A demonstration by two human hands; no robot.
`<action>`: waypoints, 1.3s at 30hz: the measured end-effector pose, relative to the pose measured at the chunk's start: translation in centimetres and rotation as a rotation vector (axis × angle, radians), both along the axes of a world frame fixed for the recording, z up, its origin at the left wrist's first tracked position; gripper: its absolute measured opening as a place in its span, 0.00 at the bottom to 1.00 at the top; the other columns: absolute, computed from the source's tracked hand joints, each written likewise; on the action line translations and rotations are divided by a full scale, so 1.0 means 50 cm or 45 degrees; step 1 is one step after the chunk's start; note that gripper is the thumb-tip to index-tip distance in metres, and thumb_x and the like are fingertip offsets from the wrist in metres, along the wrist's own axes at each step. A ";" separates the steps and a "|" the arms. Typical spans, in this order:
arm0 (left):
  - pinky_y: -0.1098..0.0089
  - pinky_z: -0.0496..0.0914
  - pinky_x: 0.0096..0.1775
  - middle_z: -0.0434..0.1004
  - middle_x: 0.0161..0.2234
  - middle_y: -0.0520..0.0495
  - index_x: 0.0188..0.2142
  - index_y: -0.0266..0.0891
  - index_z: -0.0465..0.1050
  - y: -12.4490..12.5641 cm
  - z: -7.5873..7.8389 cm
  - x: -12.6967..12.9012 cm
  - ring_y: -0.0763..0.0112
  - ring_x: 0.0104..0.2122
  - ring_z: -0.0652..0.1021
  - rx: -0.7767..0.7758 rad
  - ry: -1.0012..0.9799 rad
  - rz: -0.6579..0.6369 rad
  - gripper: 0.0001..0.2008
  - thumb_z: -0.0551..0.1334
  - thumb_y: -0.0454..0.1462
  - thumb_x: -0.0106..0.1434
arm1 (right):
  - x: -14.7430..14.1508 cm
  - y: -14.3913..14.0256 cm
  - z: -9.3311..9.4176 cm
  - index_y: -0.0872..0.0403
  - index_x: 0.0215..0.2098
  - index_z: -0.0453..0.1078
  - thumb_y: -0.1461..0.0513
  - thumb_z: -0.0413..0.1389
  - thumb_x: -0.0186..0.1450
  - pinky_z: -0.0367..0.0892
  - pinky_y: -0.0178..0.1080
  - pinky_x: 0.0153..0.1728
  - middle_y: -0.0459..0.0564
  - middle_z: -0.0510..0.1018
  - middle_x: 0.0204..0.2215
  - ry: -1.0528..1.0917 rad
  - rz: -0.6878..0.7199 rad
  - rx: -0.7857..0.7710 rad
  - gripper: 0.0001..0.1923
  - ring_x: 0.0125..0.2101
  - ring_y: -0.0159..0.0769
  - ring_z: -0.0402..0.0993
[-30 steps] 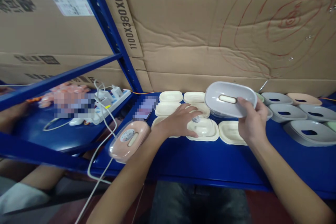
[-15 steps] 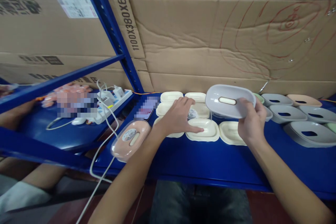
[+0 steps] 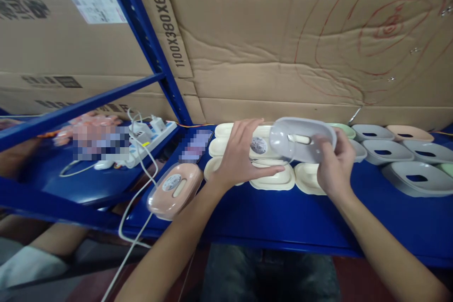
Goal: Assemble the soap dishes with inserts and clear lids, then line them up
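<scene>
My right hand (image 3: 331, 165) is closed around the right end of a grey oval plastic lid with a cream slot handle (image 3: 300, 139), fingers curled over its top and thumb underneath, holding it tilted and lifted off the shelf. The lid is motion-blurred, so I cannot tell its edges exactly. My left hand (image 3: 244, 153) is just beside it on the left, fingers half spread and lifted, the thumb pointing right under the lid's near edge. A cream tray with a round printed sticker (image 3: 260, 145) sits against my left fingers; whether I truly pinch it or only touch it I cannot tell.

Directly below both hands lies a group of cream plastic oval trays (image 3: 272, 180), close-packed on the blue metal shelf (image 3: 269, 219). To the left of my left forearm rests a pink oval lidded box with a sticker (image 3: 174, 189), near the shelf's front edge. To the right of my right hand stand grey open-slotted lids (image 3: 417, 178) in rows, with a pale pink one (image 3: 409, 133) behind them.

Beyond my hands rises a wall of brown corrugated cardboard (image 3: 283, 47) marked with red scribbles. Far left, past a blue upright post (image 3: 148, 42), a white power strip with plugs and cables (image 3: 146, 137) lies on a neighbouring shelf.
</scene>
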State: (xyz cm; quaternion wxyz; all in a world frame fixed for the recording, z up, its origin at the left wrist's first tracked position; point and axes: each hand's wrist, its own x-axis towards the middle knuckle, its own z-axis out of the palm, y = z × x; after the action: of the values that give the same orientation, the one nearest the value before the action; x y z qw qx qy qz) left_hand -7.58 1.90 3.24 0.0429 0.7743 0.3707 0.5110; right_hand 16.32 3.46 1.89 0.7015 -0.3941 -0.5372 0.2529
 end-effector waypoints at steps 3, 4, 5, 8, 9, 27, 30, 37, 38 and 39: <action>0.42 0.59 0.72 0.73 0.66 0.34 0.69 0.45 0.67 -0.006 -0.015 0.023 0.37 0.67 0.71 -0.001 0.027 -0.105 0.54 0.84 0.54 0.48 | -0.025 -0.023 -0.011 0.48 0.43 0.77 0.46 0.60 0.75 0.73 0.43 0.42 0.46 0.80 0.37 -0.205 0.040 0.078 0.15 0.38 0.39 0.76; 0.43 0.61 0.71 0.73 0.66 0.34 0.70 0.45 0.66 -0.008 -0.020 0.030 0.38 0.67 0.72 -0.031 0.028 -0.132 0.53 0.84 0.55 0.50 | -0.033 -0.030 -0.015 0.48 0.43 0.76 0.45 0.57 0.77 0.73 0.43 0.42 0.46 0.80 0.37 -0.241 0.070 0.082 0.17 0.39 0.39 0.77; 0.44 0.64 0.70 0.73 0.66 0.34 0.71 0.45 0.65 -0.011 -0.024 0.037 0.39 0.66 0.72 -0.071 0.027 -0.150 0.53 0.83 0.56 0.52 | -0.039 -0.035 -0.018 0.48 0.43 0.76 0.44 0.54 0.78 0.73 0.43 0.42 0.47 0.80 0.36 -0.261 0.089 0.084 0.19 0.38 0.40 0.76; 0.44 0.67 0.68 0.72 0.65 0.33 0.71 0.45 0.64 -0.016 -0.032 0.050 0.40 0.65 0.73 -0.166 0.026 -0.164 0.53 0.82 0.58 0.53 | -0.046 -0.042 -0.030 0.48 0.43 0.74 0.44 0.50 0.80 0.72 0.44 0.43 0.47 0.80 0.37 -0.255 0.131 0.064 0.21 0.39 0.40 0.76; 0.44 0.67 0.68 0.72 0.65 0.33 0.71 0.44 0.64 -0.017 -0.033 0.052 0.39 0.65 0.73 -0.178 0.029 -0.165 0.53 0.82 0.58 0.53 | -0.045 -0.042 -0.033 0.48 0.44 0.74 0.44 0.49 0.80 0.73 0.44 0.44 0.48 0.81 0.38 -0.251 0.153 0.058 0.21 0.40 0.40 0.77; 0.51 0.68 0.65 0.76 0.65 0.37 0.67 0.45 0.72 0.014 -0.029 0.026 0.50 0.64 0.76 -0.474 -0.576 -0.184 0.29 0.63 0.58 0.75 | -0.044 -0.027 -0.036 0.45 0.56 0.75 0.47 0.67 0.71 0.79 0.53 0.54 0.50 0.83 0.50 -0.183 0.398 -0.025 0.20 0.51 0.47 0.80; 0.59 0.74 0.52 0.80 0.59 0.39 0.62 0.44 0.76 0.022 -0.029 0.029 0.53 0.54 0.80 -0.872 -0.837 -0.323 0.31 0.68 0.60 0.71 | -0.040 -0.019 -0.045 0.44 0.56 0.74 0.46 0.66 0.71 0.78 0.55 0.57 0.50 0.82 0.51 -0.169 0.407 -0.043 0.21 0.53 0.48 0.80; 0.62 0.73 0.53 0.76 0.67 0.44 0.67 0.53 0.75 0.007 -0.019 0.042 0.53 0.61 0.78 -1.069 -0.991 -0.612 0.26 0.67 0.55 0.74 | -0.037 -0.023 -0.045 0.44 0.72 0.63 0.51 0.63 0.74 0.70 0.63 0.67 0.57 0.73 0.69 -0.532 0.048 0.198 0.31 0.67 0.54 0.72; 0.62 0.73 0.53 0.77 0.66 0.43 0.66 0.52 0.76 0.007 -0.019 0.043 0.53 0.60 0.79 -1.074 -1.012 -0.652 0.25 0.67 0.55 0.74 | -0.037 -0.024 -0.042 0.44 0.72 0.64 0.52 0.63 0.74 0.71 0.63 0.67 0.57 0.75 0.68 -0.565 0.031 0.221 0.31 0.67 0.54 0.73; 0.62 0.74 0.53 0.79 0.64 0.43 0.64 0.50 0.77 0.007 -0.020 0.044 0.54 0.59 0.80 -1.080 -1.035 -0.686 0.25 0.68 0.54 0.73 | -0.037 -0.024 -0.040 0.44 0.71 0.65 0.52 0.65 0.73 0.72 0.61 0.66 0.56 0.76 0.66 -0.577 0.019 0.239 0.31 0.66 0.53 0.74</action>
State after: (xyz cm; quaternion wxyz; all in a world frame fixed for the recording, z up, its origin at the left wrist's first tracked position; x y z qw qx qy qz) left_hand -5.37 2.24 2.23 0.6090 0.5007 0.2873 0.5439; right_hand 14.47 2.27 -0.11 0.5948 -0.3698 -0.7049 0.1121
